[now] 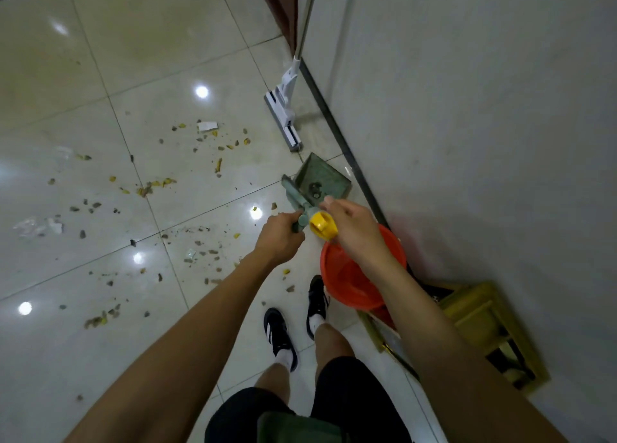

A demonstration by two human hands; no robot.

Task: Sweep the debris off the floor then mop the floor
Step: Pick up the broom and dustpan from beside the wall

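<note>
Debris (147,188) is lying all over the shiny tile floor (83,75): small brown & yellow bits, plus a white paper scrap (207,127) and some clear wrapper bits. It is spreading from near the mop over to the left side & down by the feet.

The mop (283,108), w/ a flat white head, is sitting on the floor and its pole is leaning up along the wall (467,108).

The green dustpan (319,180) is sitting on the floor just beside the wall, below the mop head. Its green handle (298,205) is sticking up toward the person.

The left hand (278,235) is curling round the green handle & gripping it. The right hand (354,229) is holding a yellow cap-like piece (322,229) at the handle's top end, fingers bending over it; can't tell just how tight.

A red bucket (350,282) is sitting under the right arm, near the wall. A yellow wooden stool (484,325) is standing just beside it. Two black & white shoes (283,335) are standing on the floor near the bucket.
</note>
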